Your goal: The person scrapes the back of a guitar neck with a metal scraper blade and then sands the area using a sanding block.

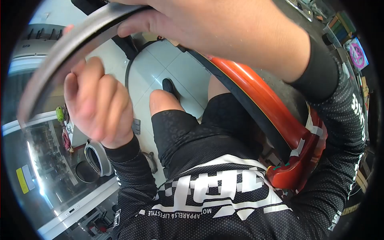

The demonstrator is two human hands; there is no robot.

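A broad curved strip (60, 60), grey outside with a black inner edge, arcs across the upper left; its lower end is blurred. My right hand (160, 24) is closed on its upper part, thumb on the inner side, with some fingers cut off by the frame. Just inside the curve, my left hand (98, 102) has its fingers curled and thumb drawn in, partly smeared by motion. Whatever it pinches is hidden. Below my right forearm leans a glossy orange-red panel (256, 92) with a black edge and pieces of tape at its lower end.
At the left stands a glass-topped case (44, 160) with a grey ring-shaped part (98, 158) by it. A green-ended item (60, 114) lies nearby, and a printer (38, 46) is farther back. Pale floor tiles (150, 68) show past my knees. Cluttered shelves (340, 32) line the right.
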